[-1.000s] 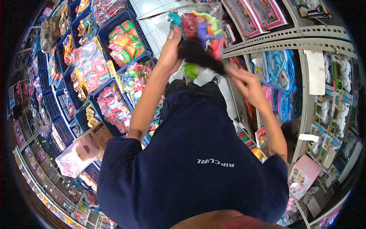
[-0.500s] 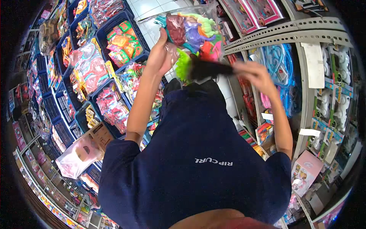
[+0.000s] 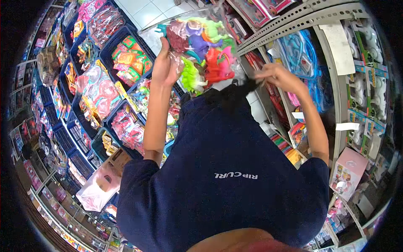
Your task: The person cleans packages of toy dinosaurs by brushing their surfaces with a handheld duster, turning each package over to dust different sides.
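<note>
My left hand grips the left edge of a clear plastic bag, with its thumb laid over the front. Inside the bag are several bright toy animal figures, in purple, red, lime green, pink and maroon. A black, floppy cloth-like thing is pinched in the fingers of my right hand. It hangs leftward in front of my dark shirt, just below the bag. Motion blur hides its exact shape.
Dark blue crates full of packaged toys line the left side. Metal shelving with boxed toys and blue packs stands close on the right. White floor tiles show beyond the bag. A pink box sits at lower right.
The black cloth-like thing has swung down and away from the bag's lower front, uncovering the red and pink figures. The bag and my left hand have shifted slightly left in view.
</note>
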A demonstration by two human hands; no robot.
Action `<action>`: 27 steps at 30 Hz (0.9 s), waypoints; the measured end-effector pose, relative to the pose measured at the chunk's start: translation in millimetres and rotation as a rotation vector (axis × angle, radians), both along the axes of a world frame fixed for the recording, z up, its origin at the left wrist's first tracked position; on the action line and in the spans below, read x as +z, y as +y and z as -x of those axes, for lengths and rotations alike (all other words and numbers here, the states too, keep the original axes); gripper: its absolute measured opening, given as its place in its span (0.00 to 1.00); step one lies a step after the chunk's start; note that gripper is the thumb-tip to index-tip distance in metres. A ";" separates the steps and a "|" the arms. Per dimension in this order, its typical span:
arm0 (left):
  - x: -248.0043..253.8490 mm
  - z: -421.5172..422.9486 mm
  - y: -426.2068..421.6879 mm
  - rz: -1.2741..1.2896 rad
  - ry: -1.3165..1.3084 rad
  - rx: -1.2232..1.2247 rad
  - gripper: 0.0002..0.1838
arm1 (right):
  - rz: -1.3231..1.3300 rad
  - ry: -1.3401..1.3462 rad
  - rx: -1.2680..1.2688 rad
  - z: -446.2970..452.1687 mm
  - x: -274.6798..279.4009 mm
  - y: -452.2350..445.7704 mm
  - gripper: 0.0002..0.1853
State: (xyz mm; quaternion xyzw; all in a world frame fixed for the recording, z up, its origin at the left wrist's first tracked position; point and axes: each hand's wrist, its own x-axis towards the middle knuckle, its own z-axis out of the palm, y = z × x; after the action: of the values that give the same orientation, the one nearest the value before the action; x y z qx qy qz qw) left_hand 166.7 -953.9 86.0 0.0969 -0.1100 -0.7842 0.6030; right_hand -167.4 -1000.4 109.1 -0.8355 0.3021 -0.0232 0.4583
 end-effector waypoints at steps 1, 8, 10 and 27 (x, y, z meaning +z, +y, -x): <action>-9.9 -6.1 -3.0 0.059 -0.055 -0.061 0.28 | 0.018 -0.011 -0.007 4.9 -5.2 2.3 0.17; -22.7 -4.1 -17.1 0.149 0.121 0.041 0.29 | -0.036 -0.200 -0.555 -3.3 -32.0 45.5 0.17; -18.1 0.9 -24.0 0.054 0.087 0.149 0.28 | 0.013 -0.212 -0.513 -22.0 -56.7 66.7 0.16; -29.3 12.4 -23.9 0.224 0.600 0.011 0.25 | -0.039 -0.223 -0.520 -50.0 -58.2 67.7 0.16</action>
State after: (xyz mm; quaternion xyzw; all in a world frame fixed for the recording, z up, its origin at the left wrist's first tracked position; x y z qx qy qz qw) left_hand 154.4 -977.9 56.7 -0.2054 -0.0125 -0.7574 0.6197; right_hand -117.4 -932.6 51.0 -0.7133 0.4546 -0.2261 0.4832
